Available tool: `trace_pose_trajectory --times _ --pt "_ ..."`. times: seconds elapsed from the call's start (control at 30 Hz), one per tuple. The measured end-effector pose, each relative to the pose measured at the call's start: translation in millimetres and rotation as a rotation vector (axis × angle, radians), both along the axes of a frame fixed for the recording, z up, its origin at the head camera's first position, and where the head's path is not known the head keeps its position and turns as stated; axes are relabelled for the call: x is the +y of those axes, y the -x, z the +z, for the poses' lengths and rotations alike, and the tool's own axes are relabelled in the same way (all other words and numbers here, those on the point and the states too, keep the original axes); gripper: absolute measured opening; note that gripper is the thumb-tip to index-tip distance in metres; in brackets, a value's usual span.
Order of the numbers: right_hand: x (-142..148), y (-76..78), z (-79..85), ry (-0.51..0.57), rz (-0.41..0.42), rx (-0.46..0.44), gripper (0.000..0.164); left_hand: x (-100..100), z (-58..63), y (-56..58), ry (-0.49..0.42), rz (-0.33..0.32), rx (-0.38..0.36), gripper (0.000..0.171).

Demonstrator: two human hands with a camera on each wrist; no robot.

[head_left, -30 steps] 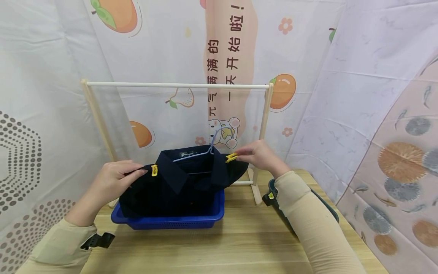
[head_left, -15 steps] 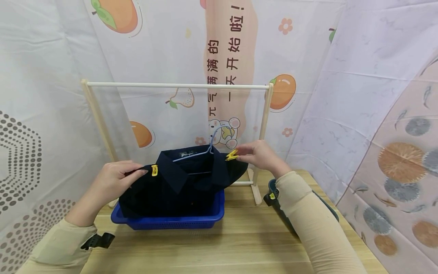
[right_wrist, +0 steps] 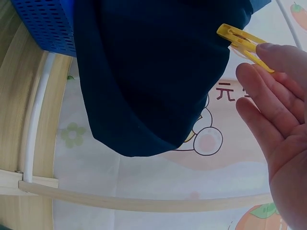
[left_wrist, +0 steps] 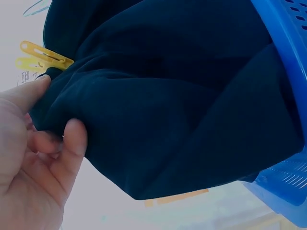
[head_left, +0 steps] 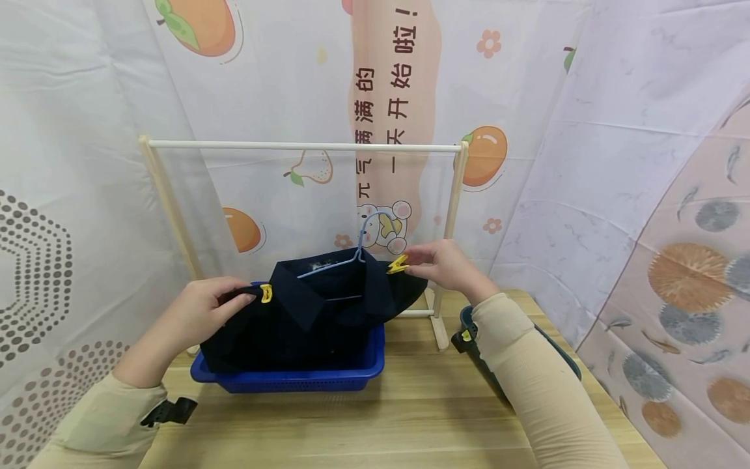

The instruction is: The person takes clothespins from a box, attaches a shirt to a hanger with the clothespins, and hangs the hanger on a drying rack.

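A dark navy collared shirt (head_left: 299,299) lies bunched in a blue basket (head_left: 299,383), with a light blue wire hanger (head_left: 359,254) inside it, hook upward. My left hand (head_left: 202,309) pinches the shirt's left shoulder, right beside a yellow clothespin (head_left: 266,293) clipped there. At the other shoulder, my right hand (head_left: 442,264) holds a second yellow clothespin (head_left: 398,264) by its handle end. In the right wrist view, that clothespin's handles (right_wrist: 252,47) stand apart between thumb and finger, its nose at the cloth's edge.
Behind the basket stands a clothes rack with a white bar (head_left: 305,146) and wooden posts (head_left: 456,195). A dark green container (head_left: 492,371) sits at the right, partly hidden by my sleeve (head_left: 533,365). Wooden tabletop (head_left: 328,430) spreads in front. Printed curtains hang all around.
The right clothespin's handles have spread apart since one second ago. My left hand has shifted slightly right with the shoulder cloth, and a bit of basket rim shows behind it.
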State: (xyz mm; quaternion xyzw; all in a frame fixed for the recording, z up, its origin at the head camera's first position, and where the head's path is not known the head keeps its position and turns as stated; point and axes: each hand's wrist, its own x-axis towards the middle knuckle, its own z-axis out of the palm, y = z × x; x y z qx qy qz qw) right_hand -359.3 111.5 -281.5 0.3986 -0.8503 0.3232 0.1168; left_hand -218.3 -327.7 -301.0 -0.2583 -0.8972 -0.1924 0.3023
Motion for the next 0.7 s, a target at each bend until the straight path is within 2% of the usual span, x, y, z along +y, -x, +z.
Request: trace_pose_trajectory --times 0.17,0.4,0.5,0.7 --pt "-0.4 -0.1 -0.2 0.007 0.008 -0.002 0.030 0.2 0.0 1.1 0.043 0.007 -0.001 0.025" --pt "-1.4 -0.9 0.0 0.014 0.018 0.000 0.030 1.9 1.3 1.6 0.092 -0.003 0.050 0.023" --pt "-1.9 -1.6 0.8 0.024 0.025 0.008 0.030 3.4 2.5 0.9 0.107 0.025 0.025 0.019" --pt "-2.4 -1.4 1.4 0.048 0.031 0.004 0.031 7.0 7.5 -1.7 0.130 0.092 -0.094 0.015"
